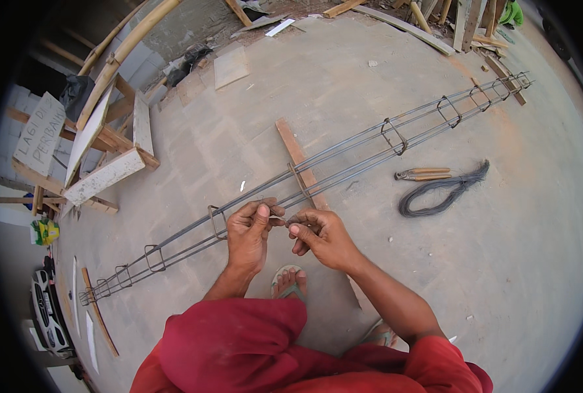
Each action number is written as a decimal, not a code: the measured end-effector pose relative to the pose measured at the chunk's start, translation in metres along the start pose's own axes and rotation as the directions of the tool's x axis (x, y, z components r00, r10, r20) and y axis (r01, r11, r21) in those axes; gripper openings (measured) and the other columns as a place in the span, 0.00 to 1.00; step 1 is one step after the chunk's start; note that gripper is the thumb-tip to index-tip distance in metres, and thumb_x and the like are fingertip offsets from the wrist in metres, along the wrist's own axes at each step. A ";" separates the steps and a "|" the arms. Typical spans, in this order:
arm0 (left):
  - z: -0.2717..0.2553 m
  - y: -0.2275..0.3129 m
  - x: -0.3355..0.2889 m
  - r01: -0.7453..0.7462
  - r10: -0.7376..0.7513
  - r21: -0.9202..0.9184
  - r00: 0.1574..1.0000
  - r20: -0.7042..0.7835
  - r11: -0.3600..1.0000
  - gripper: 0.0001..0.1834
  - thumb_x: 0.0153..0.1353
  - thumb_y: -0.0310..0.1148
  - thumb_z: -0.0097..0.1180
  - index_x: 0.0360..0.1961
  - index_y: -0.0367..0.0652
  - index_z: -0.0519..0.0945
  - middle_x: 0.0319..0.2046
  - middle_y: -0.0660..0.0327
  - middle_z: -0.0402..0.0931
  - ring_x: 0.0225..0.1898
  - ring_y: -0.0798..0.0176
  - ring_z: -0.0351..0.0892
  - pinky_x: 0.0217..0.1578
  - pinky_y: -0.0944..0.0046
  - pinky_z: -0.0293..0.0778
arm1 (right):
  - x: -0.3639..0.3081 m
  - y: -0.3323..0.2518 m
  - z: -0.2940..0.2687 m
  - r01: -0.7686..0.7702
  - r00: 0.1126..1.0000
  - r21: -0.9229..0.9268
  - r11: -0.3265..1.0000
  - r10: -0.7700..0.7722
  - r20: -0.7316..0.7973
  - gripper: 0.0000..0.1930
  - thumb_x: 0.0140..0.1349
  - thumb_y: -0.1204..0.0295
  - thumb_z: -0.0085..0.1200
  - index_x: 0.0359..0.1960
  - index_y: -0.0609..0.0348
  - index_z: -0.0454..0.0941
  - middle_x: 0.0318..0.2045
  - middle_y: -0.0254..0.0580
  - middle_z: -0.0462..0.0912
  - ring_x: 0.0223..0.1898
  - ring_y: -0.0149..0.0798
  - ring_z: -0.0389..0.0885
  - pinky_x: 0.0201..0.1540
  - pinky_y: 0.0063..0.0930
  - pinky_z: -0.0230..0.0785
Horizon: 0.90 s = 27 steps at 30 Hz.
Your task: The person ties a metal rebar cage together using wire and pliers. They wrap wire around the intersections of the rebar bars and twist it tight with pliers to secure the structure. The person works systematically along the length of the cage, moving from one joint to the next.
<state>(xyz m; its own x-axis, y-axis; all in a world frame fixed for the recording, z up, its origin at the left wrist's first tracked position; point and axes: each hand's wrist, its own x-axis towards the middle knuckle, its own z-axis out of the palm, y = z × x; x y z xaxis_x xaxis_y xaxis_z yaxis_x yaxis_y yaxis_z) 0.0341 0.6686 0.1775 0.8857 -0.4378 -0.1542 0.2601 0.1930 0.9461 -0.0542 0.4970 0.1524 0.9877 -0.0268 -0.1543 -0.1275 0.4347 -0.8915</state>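
My left hand (249,236) and my right hand (321,237) are close together over the near side of a rebar cage (265,186). Thumb and fingers are pinched on both; something thin may be between the fingertips, but it is too small to make out. The long cage runs diagonally from lower left to upper right, its bars joined by several square stirrups. To the right on the ground lie tie-wire nippers (423,174) with orange-brown handles. Just below them rests a looped bundle of dark tie wire (469,179).
A wooden plank (291,141) lies crosswise under the cage's middle; other wood strips (97,308) support its ends. At left stands a wooden barrier (108,173) with a bamboo pole (124,56). A white car (49,314) is at lower left. Boards and rubble line the far edge.
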 end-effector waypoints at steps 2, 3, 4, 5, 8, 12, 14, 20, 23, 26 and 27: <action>0.005 -0.006 0.005 0.015 -0.015 0.003 1.000 0.021 1.000 0.17 0.73 0.37 0.66 0.50 0.31 0.85 0.41 0.53 0.88 0.46 0.60 0.86 0.51 0.56 0.81 | -0.001 0.006 -0.006 -0.006 1.000 0.004 1.000 0.006 -0.024 0.16 0.76 0.65 0.62 0.48 0.70 0.83 0.36 0.43 0.86 0.33 0.32 0.89 0.32 0.25 0.82; 0.010 -0.009 0.005 0.021 -0.021 0.019 0.999 0.036 1.000 0.17 0.73 0.37 0.67 0.50 0.30 0.85 0.41 0.53 0.88 0.47 0.60 0.86 0.51 0.56 0.81 | -0.001 0.007 -0.007 -0.007 0.999 0.003 1.000 0.007 -0.042 0.16 0.75 0.65 0.63 0.48 0.70 0.83 0.37 0.44 0.87 0.35 0.33 0.90 0.34 0.26 0.83; 0.012 -0.010 0.005 0.027 -0.028 0.039 0.999 0.044 0.999 0.17 0.72 0.36 0.67 0.49 0.30 0.85 0.40 0.53 0.88 0.47 0.61 0.86 0.52 0.56 0.82 | -0.001 0.009 -0.007 -0.011 0.999 0.006 1.000 0.011 -0.053 0.16 0.75 0.65 0.63 0.48 0.70 0.83 0.38 0.45 0.89 0.37 0.35 0.91 0.36 0.27 0.83; 0.012 -0.011 0.006 0.001 -0.005 0.092 0.999 0.044 0.996 0.17 0.72 0.36 0.67 0.49 0.29 0.85 0.39 0.53 0.88 0.46 0.61 0.86 0.51 0.57 0.82 | 0.001 0.009 -0.007 0.043 0.995 -0.096 0.994 -0.052 -0.085 0.15 0.75 0.66 0.63 0.48 0.71 0.83 0.39 0.45 0.88 0.38 0.35 0.90 0.39 0.27 0.83; 0.012 -0.005 0.009 -0.047 0.036 0.239 0.998 0.051 0.970 0.17 0.72 0.34 0.67 0.49 0.26 0.85 0.37 0.52 0.88 0.43 0.62 0.87 0.47 0.60 0.83 | 0.004 0.000 -0.003 0.158 0.960 -0.335 0.929 -0.224 -0.168 0.14 0.75 0.68 0.62 0.50 0.71 0.84 0.40 0.44 0.88 0.41 0.34 0.89 0.46 0.28 0.81; 0.007 0.003 0.000 -0.012 -0.028 0.327 0.993 0.115 0.945 0.15 0.73 0.31 0.65 0.50 0.25 0.86 0.35 0.54 0.88 0.37 0.65 0.86 0.40 0.65 0.83 | 0.013 -0.018 -0.006 0.228 0.925 -0.338 0.913 -0.312 -0.218 0.18 0.73 0.65 0.65 0.56 0.68 0.84 0.43 0.49 0.90 0.45 0.39 0.90 0.48 0.31 0.81; 0.005 0.003 -0.003 -0.011 -0.049 0.347 0.985 0.165 0.938 0.14 0.73 0.29 0.64 0.50 0.26 0.87 0.34 0.55 0.87 0.34 0.68 0.85 0.36 0.67 0.81 | 0.017 -0.020 -0.008 0.254 0.934 -0.301 0.919 -0.314 -0.171 0.19 0.73 0.64 0.65 0.56 0.67 0.84 0.42 0.50 0.90 0.45 0.39 0.90 0.46 0.32 0.81; 0.003 0.000 -0.003 -0.103 -0.020 0.432 0.962 0.272 0.896 0.11 0.73 0.30 0.65 0.47 0.30 0.89 0.31 0.59 0.84 0.29 0.71 0.80 0.30 0.67 0.76 | 0.021 -0.017 -0.032 0.059 0.998 -0.236 0.970 -0.054 0.028 0.18 0.74 0.63 0.65 0.52 0.68 0.86 0.39 0.39 0.88 0.37 0.29 0.81 0.41 0.25 0.76; 0.003 0.003 -0.002 -0.109 -0.049 0.461 0.947 0.316 0.881 0.12 0.73 0.32 0.65 0.46 0.32 0.90 0.30 0.59 0.83 0.28 0.71 0.80 0.29 0.66 0.75 | 0.020 -0.015 -0.034 0.061 0.997 -0.143 0.988 -0.054 0.058 0.16 0.73 0.64 0.66 0.50 0.67 0.87 0.37 0.38 0.87 0.35 0.28 0.79 0.39 0.25 0.74; 0.005 0.006 -0.003 -0.076 -0.091 0.465 0.941 0.326 0.882 0.12 0.74 0.33 0.64 0.44 0.32 0.90 0.28 0.59 0.83 0.27 0.71 0.79 0.29 0.66 0.75 | 0.017 -0.010 -0.029 0.075 0.997 -0.048 0.996 -0.075 -0.009 0.13 0.71 0.67 0.68 0.47 0.66 0.88 0.35 0.37 0.87 0.35 0.27 0.81 0.37 0.25 0.74; 0.004 0.004 -0.002 -0.073 -0.089 0.453 0.941 0.327 0.888 0.13 0.74 0.33 0.64 0.44 0.32 0.90 0.28 0.60 0.82 0.27 0.71 0.79 0.29 0.67 0.75 | 0.015 -0.010 -0.026 0.086 0.995 -0.026 0.996 -0.087 -0.046 0.11 0.71 0.69 0.68 0.46 0.66 0.88 0.34 0.36 0.87 0.34 0.27 0.82 0.36 0.24 0.74</action>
<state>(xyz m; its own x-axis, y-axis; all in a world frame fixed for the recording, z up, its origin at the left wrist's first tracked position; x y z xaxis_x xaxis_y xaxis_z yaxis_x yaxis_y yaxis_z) 0.0314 0.6665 0.1830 0.6846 -0.7161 -0.1362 -0.0083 -0.1945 0.9809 -0.0399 0.4692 0.1481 0.9898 -0.1057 -0.0959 -0.0449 0.4070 -0.9123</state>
